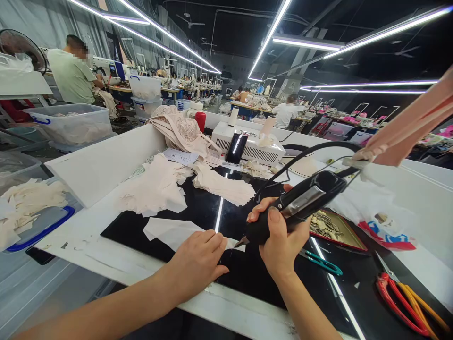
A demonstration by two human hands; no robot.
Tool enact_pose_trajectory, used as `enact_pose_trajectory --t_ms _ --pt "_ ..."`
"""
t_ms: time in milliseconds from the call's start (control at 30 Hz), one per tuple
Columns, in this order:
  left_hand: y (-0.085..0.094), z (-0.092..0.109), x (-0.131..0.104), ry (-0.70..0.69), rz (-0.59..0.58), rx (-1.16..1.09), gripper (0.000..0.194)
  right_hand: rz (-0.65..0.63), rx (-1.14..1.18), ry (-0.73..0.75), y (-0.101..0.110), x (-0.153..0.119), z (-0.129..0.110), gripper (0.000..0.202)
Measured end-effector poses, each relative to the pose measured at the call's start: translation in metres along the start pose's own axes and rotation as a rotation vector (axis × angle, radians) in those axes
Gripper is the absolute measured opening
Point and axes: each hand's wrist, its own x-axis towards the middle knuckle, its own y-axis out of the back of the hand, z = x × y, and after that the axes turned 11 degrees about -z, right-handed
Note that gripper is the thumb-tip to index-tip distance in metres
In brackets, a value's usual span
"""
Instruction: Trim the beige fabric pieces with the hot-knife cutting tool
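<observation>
My right hand [283, 236] is wrapped around a black corded handheld tool [295, 203] with a silver plate on its side and a pointed metal tip. The tip points down at the edge of a pale fabric piece [170, 231] on the glossy black board [134, 236]. Across that piece lies my left hand [198, 257], fingers together and pressed down, thumb stretched apart. The hand covers part of the fabric. Farther back are a heap of cream fabric pieces [155, 184] and a neat stack of similar pieces [226, 184].
Red-and-orange-handled scissors [399, 297], teal snips [320, 262] and a tray of small parts [331, 229] lie right. Behind stand a phone [236, 148] and a white vented box [258, 141]. Pink cloth [414, 123] is tied around the tool's cord. A co-worker [72, 71] sits far left.
</observation>
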Motion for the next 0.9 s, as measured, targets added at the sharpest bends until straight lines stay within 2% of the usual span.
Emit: enact_pose_trajectory --t_ms 133,333,733,800,900 --pt "0.001 0.001 0.000 -0.001 -0.006 0.005 0.056 0.069 -0.003 0.014 0.007 0.001 -0.003 0.043" --pt "0.002 0.001 0.000 -0.004 -0.005 0.015 0.058 0.031 -0.006 0.022 0.012 -0.001 -0.002 0.043" --pt "0.001 0.000 0.000 -0.016 0.015 0.011 0.055 0.048 -0.021 0.003 0.013 -0.002 0.000 0.047" --pt "-0.002 -0.002 0.000 -0.022 0.043 0.009 0.047 0.049 -0.032 -0.005 0.013 -0.002 0.000 0.046" --pt "-0.008 -0.005 -0.003 -0.041 0.173 0.016 0.030 0.047 -0.038 -0.004 0.012 -0.003 -0.003 0.045"
